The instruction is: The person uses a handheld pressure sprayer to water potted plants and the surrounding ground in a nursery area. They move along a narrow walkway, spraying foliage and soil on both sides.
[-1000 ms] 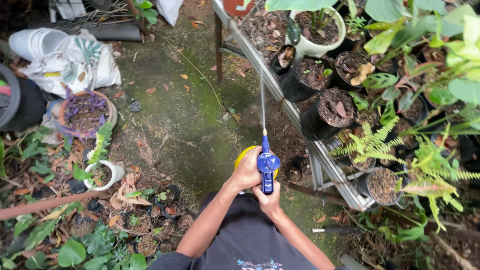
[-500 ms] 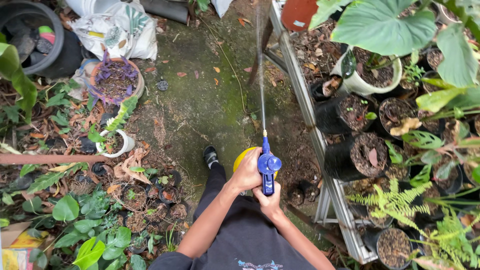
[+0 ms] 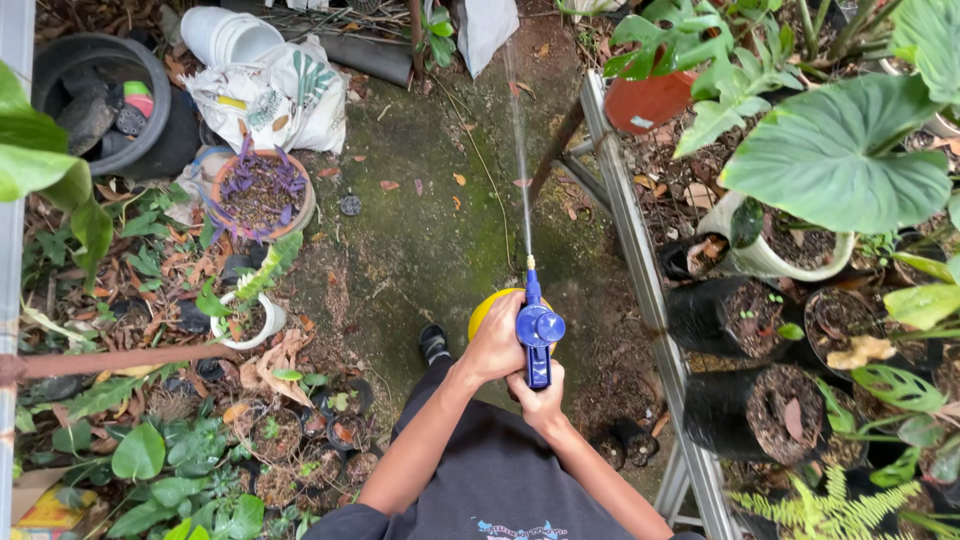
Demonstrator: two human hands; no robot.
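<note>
Both hands [image 3: 520, 365] are clenched round the yellow-and-blue sprayer [image 3: 538, 328], whose jet [image 3: 518, 130] risks overshooting onto bare mossy ground [image 3: 430, 230], missing the pots [image 3: 740, 318].

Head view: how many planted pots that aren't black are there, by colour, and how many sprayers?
orange-brown pots: 2, one on the rack, one with purple leaves
white pots: 2, one left of the path, one on the rack
sprayer: 1, blue and yellow, gripped by left hand and right hand
Total: 5
</note>
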